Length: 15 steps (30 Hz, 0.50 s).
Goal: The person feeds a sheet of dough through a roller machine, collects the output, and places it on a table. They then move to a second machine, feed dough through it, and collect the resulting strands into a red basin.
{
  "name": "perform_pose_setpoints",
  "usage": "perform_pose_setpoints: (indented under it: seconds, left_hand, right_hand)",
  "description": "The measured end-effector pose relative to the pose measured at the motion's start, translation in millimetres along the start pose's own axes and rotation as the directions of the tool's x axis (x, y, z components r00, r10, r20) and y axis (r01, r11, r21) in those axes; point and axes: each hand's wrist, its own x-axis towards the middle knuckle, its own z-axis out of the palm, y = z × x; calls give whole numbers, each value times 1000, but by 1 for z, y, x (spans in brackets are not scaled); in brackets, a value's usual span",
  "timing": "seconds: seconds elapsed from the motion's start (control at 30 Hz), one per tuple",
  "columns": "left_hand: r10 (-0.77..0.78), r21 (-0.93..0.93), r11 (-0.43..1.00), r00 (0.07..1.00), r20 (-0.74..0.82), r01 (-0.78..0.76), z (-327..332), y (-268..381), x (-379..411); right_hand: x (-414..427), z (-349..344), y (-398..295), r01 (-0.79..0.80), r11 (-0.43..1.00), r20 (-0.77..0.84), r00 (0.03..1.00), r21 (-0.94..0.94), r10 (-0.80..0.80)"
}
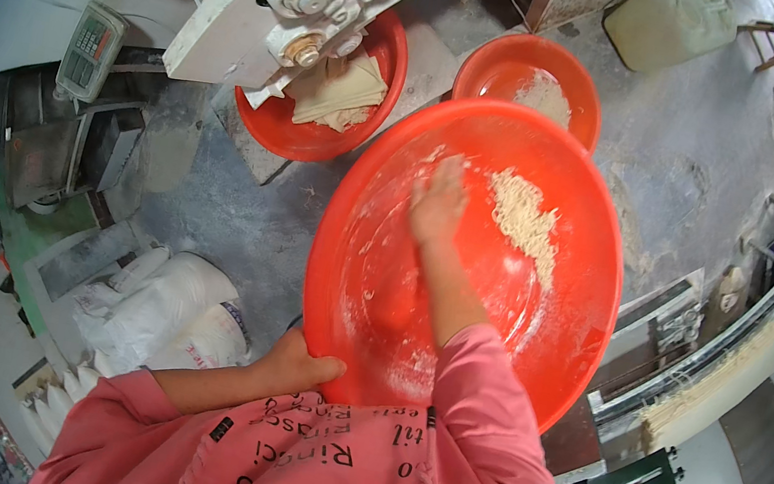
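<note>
A large red plastic basin (570, 332) is held tilted against my body. My left hand (298, 369) grips its near left rim, thumb over the edge. Inside the basin my right hand (441, 201) lies against the upper left of the inner surface, fingers slightly apart and pointing away from me. Right of that hand lies a patch of pale dough crumbs (527, 222), some in short strands. White flour dust streaks the basin's wall and bottom. Whether my right palm presses on crumbs is hidden.
Beyond stand a red basin (253, 126) with folded dough sheets (338, 94), partly under a white-painted machine (231, 27), and another red basin (592, 100) holding crumbs. White sacks (157, 304) and a digital scale (91, 51) are left. A plastic jerrycan (667, 28) stands far right; metal machinery (703, 353) is right.
</note>
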Motion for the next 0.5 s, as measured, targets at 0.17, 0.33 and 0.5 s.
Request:
perform_pose_setpoints:
  seconds: [0.17, 0.33, 0.5]
  left_hand:
    - [142, 103, 984, 990, 20, -143, -2, -9, 4]
    - [186, 285, 944, 981, -50, -165, -7, 0, 13]
    - [46, 101, 994, 987, -155, -31, -27, -9, -7]
  right_hand:
    - [67, 0, -16, -133, 358, -150, 735, 924, 661]
    - [-126, -37, -87, 49, 385, 55, 966, 922, -254]
    - [-208, -49, 99, 170, 885, 728, 513, 433, -455]
